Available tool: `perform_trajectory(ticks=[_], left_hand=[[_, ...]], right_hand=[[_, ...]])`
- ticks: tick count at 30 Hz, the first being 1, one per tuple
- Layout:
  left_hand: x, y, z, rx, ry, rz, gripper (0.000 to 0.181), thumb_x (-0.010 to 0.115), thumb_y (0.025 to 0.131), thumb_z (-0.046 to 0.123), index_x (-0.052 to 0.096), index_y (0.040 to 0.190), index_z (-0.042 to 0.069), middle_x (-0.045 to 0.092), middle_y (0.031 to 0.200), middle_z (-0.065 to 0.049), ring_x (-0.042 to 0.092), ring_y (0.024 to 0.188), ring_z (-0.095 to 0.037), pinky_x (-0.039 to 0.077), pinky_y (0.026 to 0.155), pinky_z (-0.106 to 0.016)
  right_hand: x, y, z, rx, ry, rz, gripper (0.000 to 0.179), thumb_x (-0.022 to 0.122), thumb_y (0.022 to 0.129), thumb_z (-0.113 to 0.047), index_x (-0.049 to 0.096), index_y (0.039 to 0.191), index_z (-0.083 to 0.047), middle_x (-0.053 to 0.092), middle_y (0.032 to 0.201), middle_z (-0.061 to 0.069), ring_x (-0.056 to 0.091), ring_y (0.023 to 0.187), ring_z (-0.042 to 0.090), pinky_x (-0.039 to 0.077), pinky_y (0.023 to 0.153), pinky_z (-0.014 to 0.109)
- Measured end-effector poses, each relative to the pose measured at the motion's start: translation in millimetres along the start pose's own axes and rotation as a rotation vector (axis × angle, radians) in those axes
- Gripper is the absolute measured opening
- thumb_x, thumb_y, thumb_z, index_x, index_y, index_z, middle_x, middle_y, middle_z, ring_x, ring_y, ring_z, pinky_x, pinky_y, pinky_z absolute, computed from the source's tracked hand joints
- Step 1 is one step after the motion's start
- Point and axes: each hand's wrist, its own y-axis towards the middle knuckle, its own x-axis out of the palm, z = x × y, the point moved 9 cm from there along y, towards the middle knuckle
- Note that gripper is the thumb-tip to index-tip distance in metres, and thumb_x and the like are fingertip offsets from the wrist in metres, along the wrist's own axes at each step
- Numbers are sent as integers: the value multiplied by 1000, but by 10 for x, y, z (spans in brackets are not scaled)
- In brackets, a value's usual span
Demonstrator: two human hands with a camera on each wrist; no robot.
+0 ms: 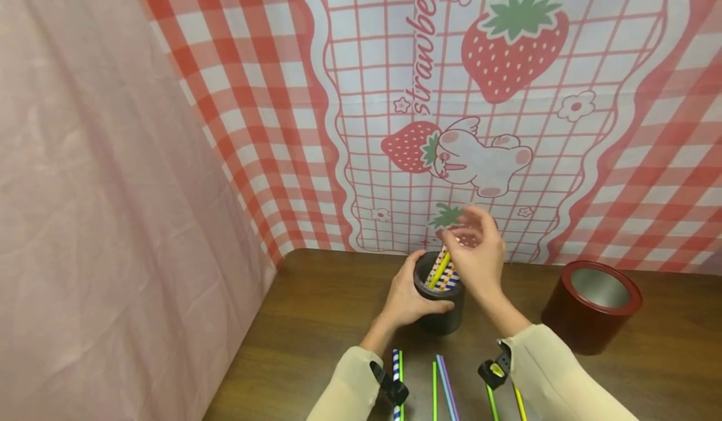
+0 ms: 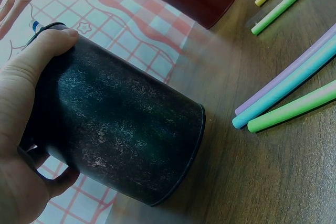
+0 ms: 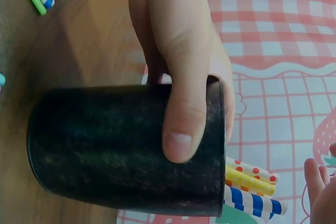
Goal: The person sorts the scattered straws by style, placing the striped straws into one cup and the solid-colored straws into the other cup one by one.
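Observation:
My left hand (image 1: 407, 297) grips a dark, mottled cylindrical cup (image 1: 444, 319) near its rim; the thumb (image 3: 182, 129) lies along the outside wall. Several patterned paper straws stand in the cup. A yellow straw (image 1: 440, 272), a red-dotted straw (image 3: 265, 172) and a blue-and-white striped straw (image 3: 254, 201) show above its rim. Just above the straws is my right hand (image 1: 479, 255), its fingers loosely bent. In the right wrist view those fingertips (image 3: 314, 182) stand apart from the straw ends, with nothing seen between them. The straws' lower ends are hidden inside the cup.
A dark red can (image 1: 581, 324) stands at the right of the wooden table (image 1: 316, 302). Near the front lie several straws, including a blue-striped one (image 1: 396, 383), a green one (image 1: 434, 386) and a yellow one (image 1: 519, 402). Behind hangs a strawberry-patterned cloth (image 1: 389, 45); a pink curtain (image 1: 113, 189) hangs left.

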Motion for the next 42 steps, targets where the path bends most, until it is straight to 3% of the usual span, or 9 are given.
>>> perform_trajectory(ticks=[10,13,17,24,28,35,38,42], left_hand=[[-4,-3,13,-1,1,-6,107,93,56,30,34,144,24,55,128,5,53,112,-9,44,96,-30],[-1,3,28,8,-5,-8,107,94,55,30,34,144,22,54,131,2,53,114,-11,44,97,-31],[11,14,36,27,-13,-9,107,93,56,28,35,145,20,54,132,-1,53,115,-13,43,97,-30],[-7,22,38,42,-8,-12,106,93,57,27,35,144,17,53,133,-2,52,117,-14,42,99,-31],[-29,14,51,37,-9,-14,106,93,57,30,34,145,20,53,133,-2,53,117,-15,44,97,-32],[-29,11,46,21,-15,-34,107,92,58,32,31,147,25,54,130,1,54,114,-14,45,94,-35],[-18,15,40,12,-12,-39,108,92,58,32,31,147,26,54,130,3,53,114,-12,45,94,-34],[-3,14,41,10,-12,-37,108,92,58,30,32,146,26,54,130,3,53,114,-12,45,94,-34]], right_hand=[[-132,-329,-124,69,77,4,46,72,72,14,59,115,6,64,97,13,63,72,-3,49,65,12],[-169,-470,-208,115,117,-14,44,70,72,18,58,113,9,62,95,6,64,73,1,51,63,13],[-200,-692,-67,183,190,-37,43,69,73,18,57,113,9,61,95,-2,65,74,6,53,59,17],[-161,-1142,126,344,238,-115,43,67,73,20,57,113,8,59,98,16,66,73,12,57,60,28],[-6,-1465,219,456,181,-221,39,71,73,14,60,108,1,62,99,15,66,71,11,56,58,30],[400,-1922,425,599,35,-496,27,71,76,1,63,101,-2,68,87,11,65,59,16,51,48,26],[518,-2013,479,572,-16,-557,23,68,75,1,63,98,-1,67,77,5,63,53,14,50,47,25],[603,-2025,488,412,-187,-593,22,74,70,-7,64,90,-6,66,68,-5,60,56,6,48,58,26]])
